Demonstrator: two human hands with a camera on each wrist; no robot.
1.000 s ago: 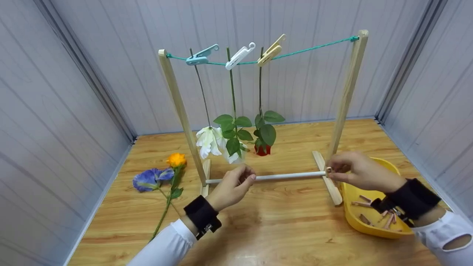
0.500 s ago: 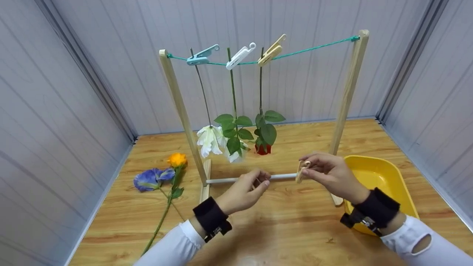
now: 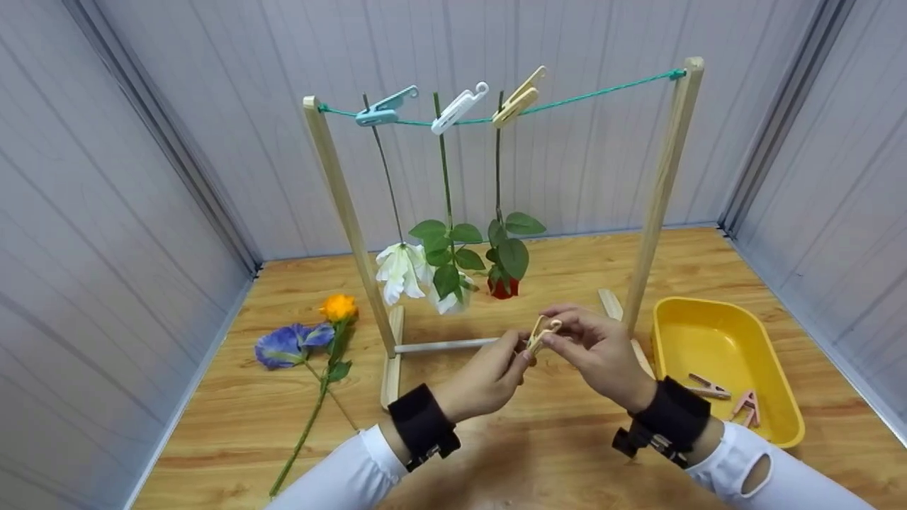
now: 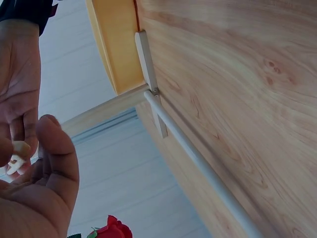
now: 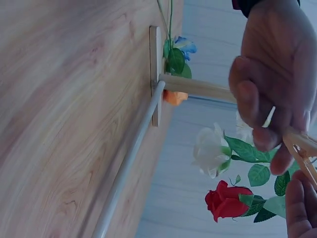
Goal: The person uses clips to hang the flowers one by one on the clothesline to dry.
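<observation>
In the head view a beige clothespin (image 3: 543,336) is held between both hands, in front of the rack's white crossbar (image 3: 443,346). My right hand (image 3: 602,354) pinches it from the right. My left hand (image 3: 489,375) has its thumb and fingers curled at its lower end. In the right wrist view the clothespin (image 5: 302,151) spans from the left fingers to the right fingertips. Fingers partly cover it in the left wrist view. Blue (image 3: 379,115), white (image 3: 459,110) and yellow (image 3: 517,106) clothespins clip stems to the green cord (image 3: 602,93).
A white lily (image 3: 401,273), a white rose (image 3: 450,297) and a red rose (image 3: 504,287) hang upside down. Purple (image 3: 283,346) and orange (image 3: 339,307) flowers lie at left. Clothespins (image 3: 708,388) sit in the yellow basin (image 3: 769,354). Wooden posts (image 3: 669,177) flank the cord.
My right hand has brought the beige clothespin leftward from beside the basin to the middle. The left hand has shifted right and now meets it at the clothespin.
</observation>
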